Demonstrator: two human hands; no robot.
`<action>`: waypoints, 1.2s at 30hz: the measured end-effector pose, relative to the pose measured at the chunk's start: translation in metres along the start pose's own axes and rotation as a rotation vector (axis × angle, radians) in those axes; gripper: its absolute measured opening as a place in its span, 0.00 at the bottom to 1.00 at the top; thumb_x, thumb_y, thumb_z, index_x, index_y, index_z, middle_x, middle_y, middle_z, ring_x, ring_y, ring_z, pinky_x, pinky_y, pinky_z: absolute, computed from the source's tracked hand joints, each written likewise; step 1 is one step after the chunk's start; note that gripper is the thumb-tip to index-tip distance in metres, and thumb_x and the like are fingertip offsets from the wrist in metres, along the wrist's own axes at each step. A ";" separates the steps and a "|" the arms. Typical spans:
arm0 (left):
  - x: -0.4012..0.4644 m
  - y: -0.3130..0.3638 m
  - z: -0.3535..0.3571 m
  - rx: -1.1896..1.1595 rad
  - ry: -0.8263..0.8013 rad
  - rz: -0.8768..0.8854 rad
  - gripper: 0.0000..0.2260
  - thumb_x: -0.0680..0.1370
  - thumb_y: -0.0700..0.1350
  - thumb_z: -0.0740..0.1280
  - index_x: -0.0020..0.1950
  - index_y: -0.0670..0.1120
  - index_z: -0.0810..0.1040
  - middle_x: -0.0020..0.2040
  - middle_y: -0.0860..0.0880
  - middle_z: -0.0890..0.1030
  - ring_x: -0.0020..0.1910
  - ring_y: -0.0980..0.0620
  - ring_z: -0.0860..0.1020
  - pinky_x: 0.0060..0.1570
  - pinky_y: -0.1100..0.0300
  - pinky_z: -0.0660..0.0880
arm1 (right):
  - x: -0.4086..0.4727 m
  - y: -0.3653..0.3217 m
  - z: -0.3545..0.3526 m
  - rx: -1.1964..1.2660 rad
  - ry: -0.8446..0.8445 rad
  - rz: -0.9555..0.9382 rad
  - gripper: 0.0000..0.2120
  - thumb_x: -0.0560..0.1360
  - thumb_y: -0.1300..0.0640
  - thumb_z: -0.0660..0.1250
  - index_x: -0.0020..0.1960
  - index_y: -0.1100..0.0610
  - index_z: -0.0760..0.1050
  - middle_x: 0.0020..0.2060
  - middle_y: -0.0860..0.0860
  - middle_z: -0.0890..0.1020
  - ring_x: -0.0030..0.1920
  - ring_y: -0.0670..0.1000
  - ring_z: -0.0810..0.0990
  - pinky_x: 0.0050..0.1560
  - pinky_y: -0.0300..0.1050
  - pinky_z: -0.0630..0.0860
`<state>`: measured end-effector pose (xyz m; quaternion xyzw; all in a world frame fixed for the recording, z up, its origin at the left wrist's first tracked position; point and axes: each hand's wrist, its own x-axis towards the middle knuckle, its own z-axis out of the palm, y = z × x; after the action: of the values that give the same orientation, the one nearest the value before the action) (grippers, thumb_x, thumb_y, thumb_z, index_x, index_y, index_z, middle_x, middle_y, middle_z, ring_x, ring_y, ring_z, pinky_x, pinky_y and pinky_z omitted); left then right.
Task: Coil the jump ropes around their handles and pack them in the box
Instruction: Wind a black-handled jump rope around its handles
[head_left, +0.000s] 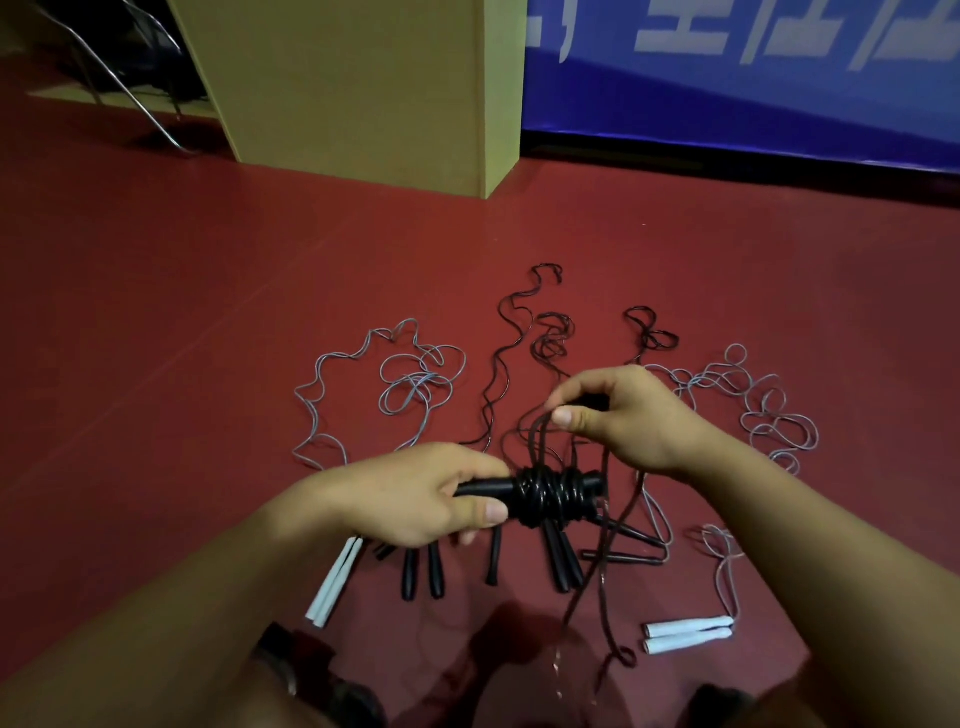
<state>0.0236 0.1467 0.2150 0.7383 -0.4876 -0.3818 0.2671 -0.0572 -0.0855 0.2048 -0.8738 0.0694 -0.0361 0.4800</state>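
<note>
Left hand (415, 499) is gripping the black handles (483, 488) level, steadying the coil (550, 496); right hand (618, 415) is pinching the rope (597, 571) above it, feeding wraps. Box (363, 88) is standing on the floor's (156, 312) far side.

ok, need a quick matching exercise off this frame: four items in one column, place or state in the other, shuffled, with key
Items
1. left hand
2. right hand
3. cardboard box
4. white handles

Place or state
A. stands on the floor, far side, behind the ropes
B. grips the black handles with cord coiled round them
C. lie as a pair on the floor, near right
D. pinches loose dark cord above the coil

Pairs: 1-B, 2-D, 3-A, 4-C
</note>
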 end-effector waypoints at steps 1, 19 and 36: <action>0.000 -0.001 0.000 0.000 -0.008 -0.011 0.11 0.82 0.49 0.64 0.40 0.56 0.72 0.35 0.55 0.78 0.33 0.56 0.73 0.37 0.58 0.69 | 0.000 0.000 -0.001 0.072 0.010 0.034 0.02 0.74 0.60 0.72 0.45 0.55 0.82 0.36 0.46 0.82 0.35 0.38 0.77 0.39 0.29 0.73; 0.009 -0.001 0.007 -0.264 -0.194 0.144 0.09 0.83 0.48 0.62 0.44 0.47 0.72 0.36 0.49 0.78 0.39 0.51 0.78 0.43 0.59 0.70 | 0.002 0.002 0.022 0.319 0.123 0.064 0.06 0.73 0.65 0.72 0.41 0.56 0.81 0.31 0.45 0.80 0.32 0.42 0.74 0.35 0.34 0.73; 0.031 -0.021 0.002 -0.583 0.631 -0.193 0.10 0.84 0.47 0.58 0.49 0.44 0.75 0.29 0.52 0.76 0.27 0.54 0.72 0.31 0.64 0.70 | -0.017 -0.023 0.038 -0.014 -0.188 0.111 0.08 0.81 0.55 0.61 0.49 0.55 0.78 0.32 0.45 0.79 0.27 0.38 0.69 0.31 0.32 0.67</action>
<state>0.0395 0.1262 0.1887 0.7547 -0.1830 -0.2823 0.5632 -0.0673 -0.0387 0.2034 -0.8715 0.0727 0.0734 0.4794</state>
